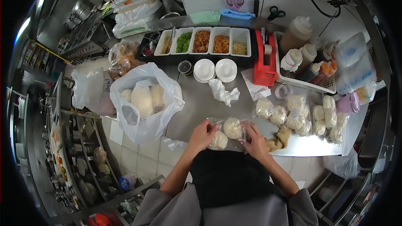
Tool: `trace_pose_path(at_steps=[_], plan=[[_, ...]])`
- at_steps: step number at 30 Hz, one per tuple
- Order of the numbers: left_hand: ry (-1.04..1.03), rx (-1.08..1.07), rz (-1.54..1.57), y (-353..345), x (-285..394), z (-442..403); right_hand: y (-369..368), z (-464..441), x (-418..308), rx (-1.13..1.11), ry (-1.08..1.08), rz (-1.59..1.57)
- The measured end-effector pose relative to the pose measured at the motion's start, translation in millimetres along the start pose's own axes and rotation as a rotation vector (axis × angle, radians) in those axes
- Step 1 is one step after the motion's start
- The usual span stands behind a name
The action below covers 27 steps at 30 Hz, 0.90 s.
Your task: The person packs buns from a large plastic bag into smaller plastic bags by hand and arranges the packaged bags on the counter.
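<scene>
Two pale round buns (233, 128) lie in a clear plastic bag (226, 139) at the near edge of the steel table. My left hand (202, 134) pinches the left side of this bag, thumb and fingers closed on the film. On its other side, my right hand (255, 141) grips the bag's right edge. Just right of that hand rests a crumpled tan cloth (279, 139). More clear bags of buns (296, 115) sit farther right. Left of my hands stands an open white plastic bag (166, 88) with large pale buns or dough pieces (142, 101) inside.
White tubs of chopped toppings (202, 41) line the back, behind stacked small white dishes (204, 70). A crumpled tissue (223, 92) lies mid-table. A red tape dispenser (264, 65) stands beside a white basket (305, 83) of squeeze bottles. Scissors (276, 13) hang on the wall.
</scene>
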<state>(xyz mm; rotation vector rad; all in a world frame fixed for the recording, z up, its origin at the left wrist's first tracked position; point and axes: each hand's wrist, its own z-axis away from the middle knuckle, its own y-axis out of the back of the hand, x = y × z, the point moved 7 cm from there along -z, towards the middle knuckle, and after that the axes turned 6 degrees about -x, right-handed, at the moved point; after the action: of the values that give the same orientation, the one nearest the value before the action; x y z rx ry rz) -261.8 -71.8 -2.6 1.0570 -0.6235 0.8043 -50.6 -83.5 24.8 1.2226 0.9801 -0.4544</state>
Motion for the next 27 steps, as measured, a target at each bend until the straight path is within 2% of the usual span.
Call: trace_pose_path(at_steps=[3,6,9,12,15,18,21,27], plan=[[-0.149,0.146,0.217,0.4,7.2,3.7,-3.9,5.9,11.1,0.079,0.079,-0.001],[0.006,0.107,0.085,5.2,25.1,-1.1,0.0,3.6,2.9,0.061,0.019,0.019],[-0.28,0.392,-0.251,18.9,51.5,-2.6,-1.8,-1.4,7.8,0.079,-0.09,0.039],[-0.624,0.423,-0.421,-0.4,93.9,-4.9,6.1,0.6,-6.7,0.231,0.091,0.141],[-0.627,0.116,-0.331,-45.1,108.4,-22.6,-1.0,8.1,5.7,0.151,-0.016,0.028],[-0.446,-0.123,-0.301,-72.7,93.7,-43.6,-5.2,8.1,8.3,0.073,-0.092,-0.043],[-0.437,-0.082,-0.204,-66.1,105.6,-33.6,-4.8,12.8,2.0,0.147,-0.062,-0.012],[-0.639,-0.091,-0.039,-77.8,127.9,-11.0,-21.5,18.4,12.2,-0.043,0.072,0.062]])
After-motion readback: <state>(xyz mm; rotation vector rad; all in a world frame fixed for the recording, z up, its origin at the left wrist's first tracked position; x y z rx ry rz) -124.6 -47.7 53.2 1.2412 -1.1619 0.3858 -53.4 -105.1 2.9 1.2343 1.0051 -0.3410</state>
